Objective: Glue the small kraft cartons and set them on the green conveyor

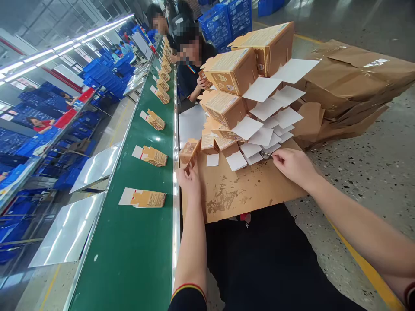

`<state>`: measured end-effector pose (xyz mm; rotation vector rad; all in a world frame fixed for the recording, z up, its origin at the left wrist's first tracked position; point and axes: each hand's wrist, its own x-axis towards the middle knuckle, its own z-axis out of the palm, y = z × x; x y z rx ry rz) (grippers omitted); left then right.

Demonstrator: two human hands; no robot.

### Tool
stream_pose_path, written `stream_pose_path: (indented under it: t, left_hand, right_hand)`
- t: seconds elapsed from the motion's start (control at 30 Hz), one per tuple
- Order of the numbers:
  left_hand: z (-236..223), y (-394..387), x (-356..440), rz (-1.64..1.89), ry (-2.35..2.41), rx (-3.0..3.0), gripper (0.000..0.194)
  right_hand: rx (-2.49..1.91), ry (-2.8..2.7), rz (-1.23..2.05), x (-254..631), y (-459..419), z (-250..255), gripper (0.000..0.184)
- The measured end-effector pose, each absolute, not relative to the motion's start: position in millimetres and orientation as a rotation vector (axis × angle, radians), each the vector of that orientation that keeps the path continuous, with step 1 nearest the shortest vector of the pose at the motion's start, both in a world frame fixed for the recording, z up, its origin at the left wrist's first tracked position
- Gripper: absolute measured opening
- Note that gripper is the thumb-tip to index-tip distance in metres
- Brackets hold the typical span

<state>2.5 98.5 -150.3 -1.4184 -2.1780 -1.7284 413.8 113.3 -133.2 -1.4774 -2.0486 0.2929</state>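
At the belt-side edge of a cardboard sheet [233, 190], my left hand [189, 179] is closed on a small brown printed carton [189, 152]. My right hand [292, 166] pinches the thin end of a small round, shiny wire-like item [266, 154]; its exact kind is unclear. That item is beside the white flaps [253, 149] of stacked cartons. The stack of brown printed cartons [227, 108] rises just beyond both hands, with its white flaps pointing right. A small white square [212, 160] lies on the cardboard between my hands.
Along the left runs a green conveyor belt [136, 242] with a metal rim, carrying a row of open cartons [151, 198]. Co-workers [191, 52] sit further up the belt. Brown wrapping paper [353, 90] covers a bulky pile at right. Blue crates [227, 23] stand behind.
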Motion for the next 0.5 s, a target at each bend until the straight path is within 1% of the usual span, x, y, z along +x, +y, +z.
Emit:
stream_pose_path:
  t: [0.1,0.2,0.27,0.3,0.4,0.5]
  left_hand:
    - [-160,24,-1,-1.511,-1.993,-1.552,0.017]
    - [-170,-43,7,-1.334,-1.986,-1.791,0.037]
    - [-172,-70,10,-1.292,-2.008,-1.917,0.050]
    - [-170,-76,9,-1.327,-2.014,-1.918,0.052]
    - [-155,-60,-7,-1.627,-2.106,-1.642,0.043]
    - [-138,-16,-25,-1.828,-2.386,-1.447,0.033]
  right_hand:
    - [-1.488,-2.142,0.365,408,127,-131,0.025]
    - [-1.474,-2.166,0.385,409,130,-128,0.025]
    - [-1.484,-2.122,0.351,414,124,-125,0.022]
    - [-1.488,-2.088,0.334,417,119,-124,0.020]
    - [-1.484,-1.986,0.342,426,104,-120,0.015]
    - [-1.486,-1.875,0.386,427,92,-117,0.014]
